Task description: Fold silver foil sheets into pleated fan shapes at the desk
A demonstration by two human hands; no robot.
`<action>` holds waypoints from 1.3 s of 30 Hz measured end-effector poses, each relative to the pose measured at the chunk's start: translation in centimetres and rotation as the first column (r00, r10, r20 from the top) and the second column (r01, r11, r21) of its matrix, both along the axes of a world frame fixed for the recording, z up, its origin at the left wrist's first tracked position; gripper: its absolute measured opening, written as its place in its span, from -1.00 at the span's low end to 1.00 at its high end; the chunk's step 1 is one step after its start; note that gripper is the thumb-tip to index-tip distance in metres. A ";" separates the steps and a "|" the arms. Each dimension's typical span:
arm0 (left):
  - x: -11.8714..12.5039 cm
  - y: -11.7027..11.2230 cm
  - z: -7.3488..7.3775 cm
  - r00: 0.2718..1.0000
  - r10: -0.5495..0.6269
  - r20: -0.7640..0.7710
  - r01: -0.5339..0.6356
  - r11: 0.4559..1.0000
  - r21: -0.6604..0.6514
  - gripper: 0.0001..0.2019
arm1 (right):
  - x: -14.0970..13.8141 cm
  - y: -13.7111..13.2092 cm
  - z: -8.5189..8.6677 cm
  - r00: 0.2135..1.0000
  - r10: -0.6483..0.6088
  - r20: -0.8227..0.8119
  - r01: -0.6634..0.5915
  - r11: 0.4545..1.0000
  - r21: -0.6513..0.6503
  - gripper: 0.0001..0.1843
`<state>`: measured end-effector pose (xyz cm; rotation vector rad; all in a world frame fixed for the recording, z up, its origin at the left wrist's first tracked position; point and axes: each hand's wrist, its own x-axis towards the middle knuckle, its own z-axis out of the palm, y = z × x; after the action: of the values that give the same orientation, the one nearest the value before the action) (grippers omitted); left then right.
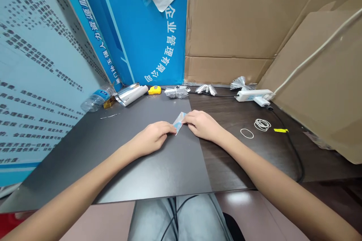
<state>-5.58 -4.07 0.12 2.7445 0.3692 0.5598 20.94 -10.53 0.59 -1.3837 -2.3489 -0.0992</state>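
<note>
"企业管理有限公司" is printed in white, turned on its side, on the blue board [141, 37]. "人力资源服务" is carried by the blue strip [91, 30] beside it. The small print on the pale board [34, 64] cannot be read.

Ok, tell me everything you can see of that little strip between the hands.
The strip is small, flat and shiny, silvery with pale blue tints; it looks like foil or metallic film. It sits slanted, low over the grey mat, with its upper end pointing toward the back. The left hand pinches its lower end, and the right hand has a fingertip grip on its right edge. Fingers hide part of it, so I cannot tell whether it is folded.
</note>
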 end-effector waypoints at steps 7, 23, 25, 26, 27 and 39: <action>-0.7 -1.5 0.4 0.994 0.005 -0.112 0.015 0.985 0.174 -0.47 | -1.1 -1.8 -0.4 0.979 0.200 0.025 -0.201 0.978 0.053 -0.67; -0.9 -2.6 0.4 0.991 0.019 -0.134 0.010 0.977 0.212 -0.50 | 0.6 -0.7 0.0 1.000 -0.006 0.019 0.006 1.000 -0.005 -0.63; -0.9 -2.6 0.4 0.991 0.018 -0.135 0.012 0.976 0.219 -0.50 | 1.1 -0.2 0.0 0.999 -0.035 0.031 0.035 0.999 -0.011 -0.63; -0.9 -2.6 0.4 0.991 0.018 -0.133 0.011 0.975 0.221 -0.50 | 1.3 0.0 0.1 0.998 -0.050 0.040 0.051 0.999 -0.012 -0.63; -0.9 -2.6 0.4 0.991 0.019 -0.129 0.011 0.975 0.221 -0.50 | 1.4 0.2 0.2 0.997 -0.067 0.048 0.068 0.998 -0.013 -0.64; -0.5 -2.4 0.9 0.994 0.031 -0.107 -0.002 0.966 0.260 -0.56 | 1.9 1.9 0.6 0.962 -0.247 0.119 0.250 0.968 -0.006 -0.61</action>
<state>-6.03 -6.45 1.02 3.0365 0.3683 0.4922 22.83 -8.58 1.16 -1.7220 -2.2616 -0.2344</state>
